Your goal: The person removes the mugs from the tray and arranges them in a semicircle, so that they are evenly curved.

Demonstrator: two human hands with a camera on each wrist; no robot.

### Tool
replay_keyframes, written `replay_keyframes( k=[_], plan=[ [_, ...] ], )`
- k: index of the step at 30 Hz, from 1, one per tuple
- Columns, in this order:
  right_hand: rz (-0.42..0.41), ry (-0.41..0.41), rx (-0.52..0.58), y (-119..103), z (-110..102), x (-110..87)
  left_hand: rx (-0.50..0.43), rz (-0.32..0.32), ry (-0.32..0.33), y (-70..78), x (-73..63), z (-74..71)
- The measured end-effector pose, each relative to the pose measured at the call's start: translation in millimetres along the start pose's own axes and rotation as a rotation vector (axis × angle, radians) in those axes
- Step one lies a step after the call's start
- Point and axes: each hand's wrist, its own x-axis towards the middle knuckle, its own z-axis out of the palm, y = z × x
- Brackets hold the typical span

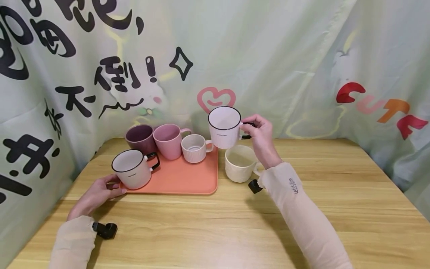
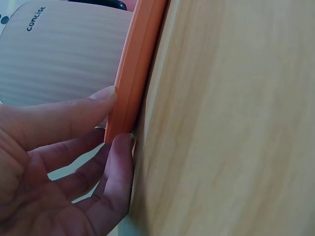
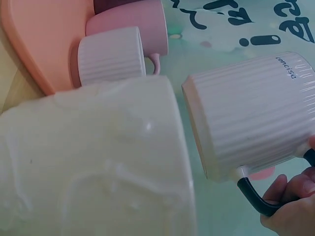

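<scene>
My right hand (image 1: 262,138) holds a white ribbed mug (image 1: 223,133) by its black handle, lifted above the table behind a cream mug (image 1: 236,168). Its black rim faces up. In the right wrist view the fingers curl round the handle of the lifted mug (image 3: 251,118). My left hand (image 1: 95,196) pinches the near left corner of an orange tray (image 1: 183,181), with the thumb at the rim and a finger low against its outer side (image 2: 130,73). Right by that hand, a second white mug with a black rim (image 1: 132,172) stands on the tray.
Along the tray's back stand a dark purple mug (image 1: 139,137), a pink mug (image 1: 169,144) and a small white ribbed cup (image 1: 193,151). The cream mug is on the wooden table (image 1: 201,231), right of the tray. A printed curtain (image 1: 268,56) hangs behind.
</scene>
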Motion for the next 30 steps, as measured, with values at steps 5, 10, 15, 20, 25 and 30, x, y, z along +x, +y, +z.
replay_keyframes(
  k=[5,10,15,20,25,30],
  plan=[
    [0.020,0.021,-0.004,1.5,-9.0,0.6,-0.004,-0.009,-0.001,1.0,-0.2,0.7],
    [0.026,0.024,-0.014,1.9,-15.9,1.2,-0.003,-0.001,0.003,-0.6,-0.9,-0.1],
    [0.019,0.038,-0.027,1.2,-21.3,2.4,0.009,-0.004,0.000,-1.0,-0.2,-1.0],
    [0.018,0.056,-0.021,0.9,-25.9,4.4,0.007,-0.001,-0.007,-1.0,0.6,-0.7],
    [0.020,0.064,-0.015,0.1,-31.8,5.0,-0.005,0.001,-0.011,-1.3,0.8,-0.3],
    [0.016,0.087,0.007,0.1,-37.2,6.8,-0.023,0.004,-0.012,-1.8,0.4,0.1]
  ],
)
